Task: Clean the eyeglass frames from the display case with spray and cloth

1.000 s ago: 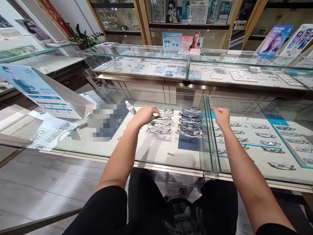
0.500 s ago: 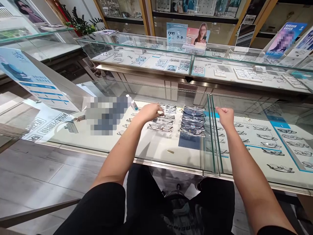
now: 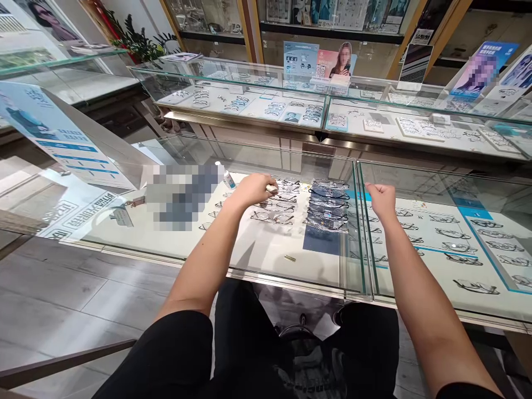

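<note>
My left hand (image 3: pixel 254 190) is closed above the glass top of the display case, with a small pale thing (image 3: pixel 271 188) at its fingertips, too small to name. Below and right of that hand, eyeglasses (image 3: pixel 272 218) lie in a column inside the case. Another column of dark-framed eyeglasses (image 3: pixel 327 204) lies between my two hands. My right hand (image 3: pixel 381 199) has its fingers curled in, near the upright glass partition (image 3: pixel 364 238). Whatever is inside those fingers, if anything, is hidden.
A small white bottle (image 3: pixel 225 175) stands left of my left hand. A gold-coloured piece (image 3: pixel 290 258) lies near the case's front. On the left are a folded sign (image 3: pixel 66 136) and a blurred-out patch. A second glass case (image 3: pixel 249 100) runs across behind.
My left hand has shifted very slightly, and the pale thing sits a little higher and further left. My right hand has hardly moved.
</note>
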Available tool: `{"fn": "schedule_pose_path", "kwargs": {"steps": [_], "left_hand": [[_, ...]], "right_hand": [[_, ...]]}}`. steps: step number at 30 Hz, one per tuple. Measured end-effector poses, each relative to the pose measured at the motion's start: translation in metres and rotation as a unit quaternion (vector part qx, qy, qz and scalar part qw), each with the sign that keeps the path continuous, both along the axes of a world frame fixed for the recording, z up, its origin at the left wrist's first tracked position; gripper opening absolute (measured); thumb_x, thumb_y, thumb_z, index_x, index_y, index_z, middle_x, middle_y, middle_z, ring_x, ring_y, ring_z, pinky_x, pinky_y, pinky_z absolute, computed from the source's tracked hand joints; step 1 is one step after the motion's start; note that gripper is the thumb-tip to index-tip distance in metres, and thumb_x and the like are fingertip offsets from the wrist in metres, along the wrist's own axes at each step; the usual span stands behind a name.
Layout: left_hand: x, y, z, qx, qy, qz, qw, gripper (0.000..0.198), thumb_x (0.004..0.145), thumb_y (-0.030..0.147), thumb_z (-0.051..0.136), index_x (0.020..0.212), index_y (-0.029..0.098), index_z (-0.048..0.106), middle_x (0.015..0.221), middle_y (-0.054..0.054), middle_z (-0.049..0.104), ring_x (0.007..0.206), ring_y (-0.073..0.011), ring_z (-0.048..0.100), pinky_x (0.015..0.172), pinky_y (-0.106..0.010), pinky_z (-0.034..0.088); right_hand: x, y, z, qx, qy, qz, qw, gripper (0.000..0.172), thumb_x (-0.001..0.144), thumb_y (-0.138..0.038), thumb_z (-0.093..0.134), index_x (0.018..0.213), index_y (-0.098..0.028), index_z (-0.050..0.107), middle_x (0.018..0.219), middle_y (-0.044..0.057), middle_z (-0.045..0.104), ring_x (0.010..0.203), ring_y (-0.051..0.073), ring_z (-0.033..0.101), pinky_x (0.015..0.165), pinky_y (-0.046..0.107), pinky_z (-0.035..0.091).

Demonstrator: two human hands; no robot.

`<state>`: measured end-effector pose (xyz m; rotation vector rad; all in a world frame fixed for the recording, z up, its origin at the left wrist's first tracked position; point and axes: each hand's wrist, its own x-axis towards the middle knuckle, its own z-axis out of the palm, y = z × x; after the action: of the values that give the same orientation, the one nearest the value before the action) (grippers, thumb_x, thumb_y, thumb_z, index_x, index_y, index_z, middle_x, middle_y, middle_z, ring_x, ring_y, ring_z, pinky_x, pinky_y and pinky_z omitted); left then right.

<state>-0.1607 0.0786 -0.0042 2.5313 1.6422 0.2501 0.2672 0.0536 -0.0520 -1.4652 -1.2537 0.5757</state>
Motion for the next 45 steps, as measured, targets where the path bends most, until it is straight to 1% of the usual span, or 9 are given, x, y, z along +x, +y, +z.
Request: {"fn": "schedule_pose_path", "kwargs": {"steps": [6, 11, 18, 25, 29, 32, 35, 40, 45], "left_hand": [[0.011, 0.003, -0.004, 0.061, 0.017, 0.078, 0.995, 0.024, 0.095, 0.023, 0.069, 0.106, 0.026, 0.09, 0.111, -0.011, 0.081, 0.104, -0.0311, 0.075, 0.073, -0.037, 0.045], [0.015, 0.01, -0.009, 0.038, 0.038, 0.06, 0.997, 0.021, 0.096, 0.024, 0.075, 0.11, 0.025, 0.09, 0.113, -0.012, 0.081, 0.103, -0.0318, 0.075, 0.073, -0.036, 0.042], [0.017, 0.012, -0.01, 0.047, 0.033, 0.053, 0.997, 0.021, 0.094, 0.02, 0.072, 0.103, 0.025, 0.09, 0.107, -0.01, 0.079, 0.096, -0.0296, 0.075, 0.071, -0.036, 0.039], [0.009, -0.001, 0.01, 0.088, 0.006, 0.059, 0.994, 0.021, 0.091, 0.022, 0.068, 0.099, 0.024, 0.088, 0.105, -0.011, 0.076, 0.096, -0.0295, 0.072, 0.07, -0.037, 0.039], [0.01, -0.009, 0.03, 0.121, -0.099, 0.037, 0.987, 0.012, 0.084, 0.031, 0.074, 0.084, 0.022, 0.081, 0.099, -0.009, 0.074, 0.091, -0.0271, 0.069, 0.072, -0.037, 0.041], [0.029, -0.014, 0.043, 0.103, -0.266, -0.016, 0.958, 0.019, 0.083, 0.038, 0.073, 0.077, 0.02, 0.075, 0.093, -0.007, 0.073, 0.089, -0.0241, 0.067, 0.078, -0.035, 0.045], [0.064, -0.019, 0.044, 0.029, -0.425, -0.048, 0.904, 0.028, 0.082, 0.047, 0.075, 0.081, 0.019, 0.076, 0.09, -0.006, 0.075, 0.086, -0.0212, 0.066, 0.078, -0.032, 0.047], [0.123, -0.03, 0.025, -0.075, -0.545, -0.012, 0.835, 0.029, 0.08, 0.048, 0.074, 0.082, 0.019, 0.074, 0.067, 0.002, 0.061, 0.06, -0.0134, 0.046, 0.06, -0.028, 0.035], [0.145, -0.042, 0.003, -0.065, -0.587, 0.007, 0.807, 0.027, 0.083, 0.049, 0.07, 0.082, 0.022, 0.067, 0.067, 0.003, 0.056, 0.059, -0.0136, 0.044, 0.058, -0.028, 0.035]], "right_hand": [[-0.003, 0.001, 0.002, -0.002, -0.014, 0.001, 1.0, 0.066, 0.092, -0.046, 0.074, 0.054, -0.027, 0.023, 0.058, -0.008, 0.015, 0.061, 0.01, 0.014, 0.058, 0.032, 0.018], [-0.003, 0.004, -0.001, 0.0, -0.024, 0.013, 1.0, 0.067, 0.093, -0.049, 0.073, 0.056, -0.028, 0.022, 0.06, -0.008, 0.014, 0.062, 0.011, 0.014, 0.058, 0.032, 0.018], [0.011, 0.014, -0.023, 0.003, -0.038, -0.003, 0.999, 0.068, 0.095, -0.064, 0.069, 0.06, -0.028, 0.023, 0.062, -0.007, 0.016, 0.065, 0.011, 0.016, 0.061, 0.033, 0.021], [0.024, 0.022, -0.032, -0.004, -0.008, -0.018, 1.0, 0.07, 0.096, -0.074, 0.064, 0.06, -0.029, 0.024, 0.058, -0.007, 0.019, 0.061, 0.013, 0.019, 0.058, 0.034, 0.018], [0.019, 0.023, -0.027, 0.003, 0.017, -0.005, 1.0, 0.072, 0.092, -0.08, 0.063, 0.059, -0.03, 0.022, 0.057, -0.007, 0.019, 0.059, 0.012, 0.019, 0.057, 0.034, 0.018], [0.015, 0.023, -0.021, 0.014, 0.033, 0.009, 0.999, 0.074, 0.091, -0.084, 0.061, 0.06, -0.031, 0.019, 0.056, -0.007, 0.017, 0.058, 0.012, 0.017, 0.055, 0.034, 0.016], [0.01, 0.022, -0.014, 0.025, 0.038, 0.027, 0.999, 0.077, 0.089, -0.085, 0.062, 0.059, -0.031, 0.017, 0.056, -0.008, 0.015, 0.057, 0.011, 0.016, 0.055, 0.034, 0.015], [-0.007, 0.014, 0.004, 0.034, 0.033, 0.074, 0.996, 0.079, 0.084, -0.089, 0.064, 0.054, -0.03, 0.021, 0.053, -0.008, 0.016, 0.057, 0.011, 0.017, 0.057, 0.034, 0.014], [-0.052, -0.018, 0.026, 0.055, 0.029, 0.143, 0.988, 0.078, 0.083, -0.088, 0.07, 0.056, -0.028, 0.027, 0.058, -0.006, 0.024, 0.06, 0.012, 0.022, 0.059, 0.032, 0.021]]}}
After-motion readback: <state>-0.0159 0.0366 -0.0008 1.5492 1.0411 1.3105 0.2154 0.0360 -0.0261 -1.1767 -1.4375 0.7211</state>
